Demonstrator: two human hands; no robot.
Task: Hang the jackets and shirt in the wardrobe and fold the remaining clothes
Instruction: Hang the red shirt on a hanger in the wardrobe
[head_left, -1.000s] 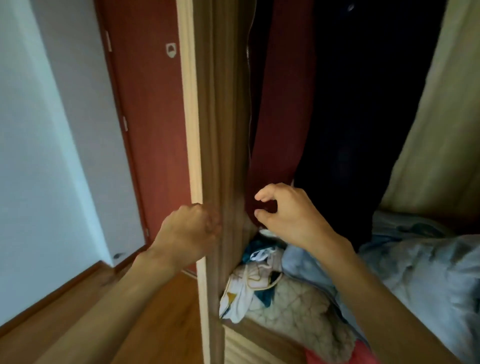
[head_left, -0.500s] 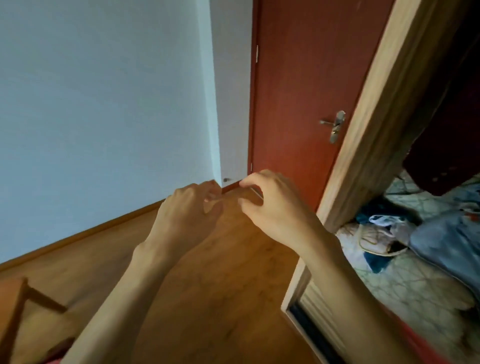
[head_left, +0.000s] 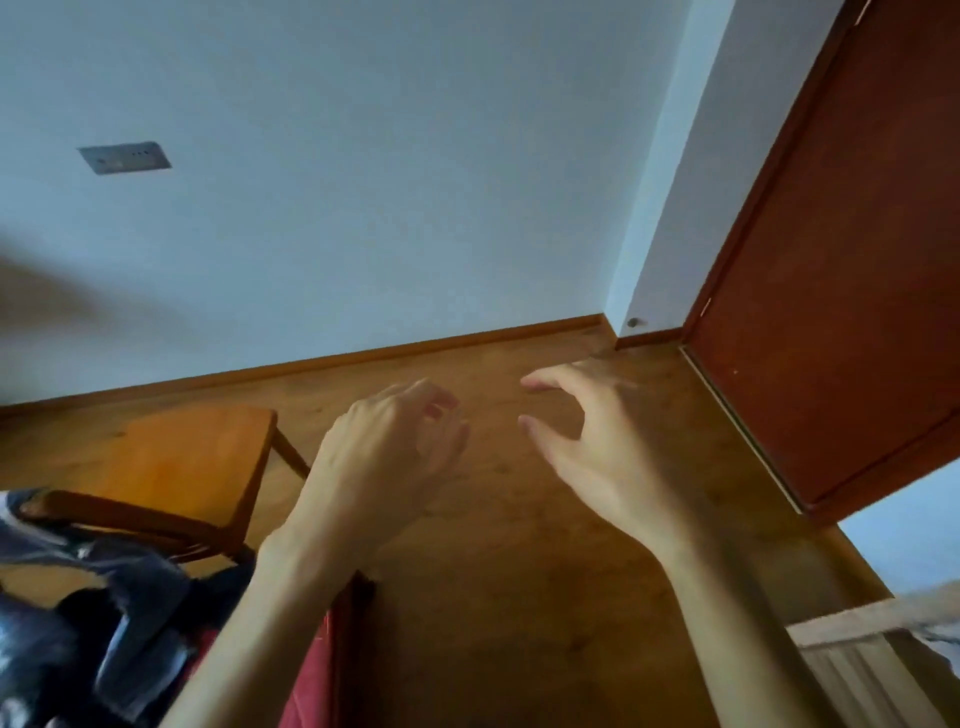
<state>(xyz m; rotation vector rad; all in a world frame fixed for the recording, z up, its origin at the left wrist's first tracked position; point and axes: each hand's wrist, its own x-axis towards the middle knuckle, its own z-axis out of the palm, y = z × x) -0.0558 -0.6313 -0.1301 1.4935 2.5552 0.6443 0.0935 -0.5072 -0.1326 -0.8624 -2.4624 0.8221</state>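
Note:
My left hand (head_left: 387, 452) and my right hand (head_left: 587, 441) hover side by side over the wooden floor, both with loosely curled fingers and holding nothing. At the lower left, dark blue denim clothes (head_left: 98, 608) lie heaped over the back of a wooden chair (head_left: 171, 462). A red cloth (head_left: 311, 680) shows under my left forearm at the bottom edge. The wardrobe is out of view except for a pale wooden corner (head_left: 857, 639) at the lower right.
A red-brown door (head_left: 841, 291) stands at the right, past the room's corner. A pale blue wall (head_left: 363, 182) with a grey switch plate (head_left: 124, 157) fills the top. Brown wooden floor (head_left: 519, 571) stretches between the chair and the door.
My view has swung left, away from the wardrobe's hanging clothes to the wall, floor and chair. Both hands left the wardrobe edge and moved with the view, holding nothing.

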